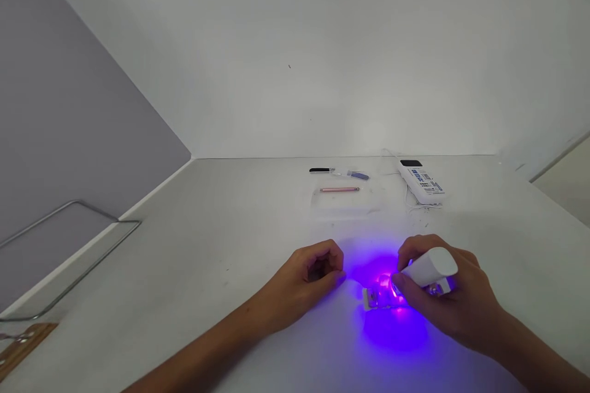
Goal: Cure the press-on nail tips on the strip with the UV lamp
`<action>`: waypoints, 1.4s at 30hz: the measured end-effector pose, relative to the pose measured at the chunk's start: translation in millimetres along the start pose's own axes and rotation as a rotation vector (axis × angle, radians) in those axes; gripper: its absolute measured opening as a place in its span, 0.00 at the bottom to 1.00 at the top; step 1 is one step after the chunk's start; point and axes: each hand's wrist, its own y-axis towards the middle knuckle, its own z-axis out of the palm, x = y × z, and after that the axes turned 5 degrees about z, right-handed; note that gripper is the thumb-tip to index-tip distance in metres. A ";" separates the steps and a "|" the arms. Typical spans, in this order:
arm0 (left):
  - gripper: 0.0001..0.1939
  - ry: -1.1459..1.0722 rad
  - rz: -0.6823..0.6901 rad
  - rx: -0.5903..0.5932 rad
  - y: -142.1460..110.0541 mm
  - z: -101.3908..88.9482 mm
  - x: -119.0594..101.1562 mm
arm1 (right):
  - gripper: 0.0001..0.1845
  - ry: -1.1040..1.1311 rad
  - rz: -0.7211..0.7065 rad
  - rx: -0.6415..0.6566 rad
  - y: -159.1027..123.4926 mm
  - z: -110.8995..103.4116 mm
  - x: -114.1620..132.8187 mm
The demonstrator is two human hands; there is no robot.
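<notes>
My right hand (465, 295) grips a small white handheld UV lamp (431, 267) from above, with thumb and fingers around its body. Violet light from its lower end falls on a small clear-looking strip or holder (371, 298) lying on the white table. What sits under the lamp is washed out by the glow and partly hidden by my fingers. To the left, my left hand (308, 285) rests on the table, fingers curled and thumb near the fingertips. Nothing shows in it, and it lies apart from the strip, at the edge of the glow.
Behind the hands lie a pink pen-like tool (340, 189) on a clear sheet, a black-handled tool (321, 170) and a blue-grey piece (358, 175). A white device (421, 182) with a cable is at the back right. A metal wire frame (101, 258) juts in at left.
</notes>
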 end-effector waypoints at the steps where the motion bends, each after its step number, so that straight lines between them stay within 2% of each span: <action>1: 0.07 0.005 0.003 0.000 0.0 0.0 -0.2 | 0.04 -0.005 -0.002 0.002 0.0 0.2 -0.1; 16: 0.08 0.025 -0.008 0.001 -0.6 -0.3 -1.6 | 0.04 -0.016 0.026 0.002 -0.6 0.7 0.7; 42: 0.07 0.000 0.017 0.006 0.9 -1.3 1.3 | 0.05 0.015 -0.070 0.006 -1.8 1.0 -1.9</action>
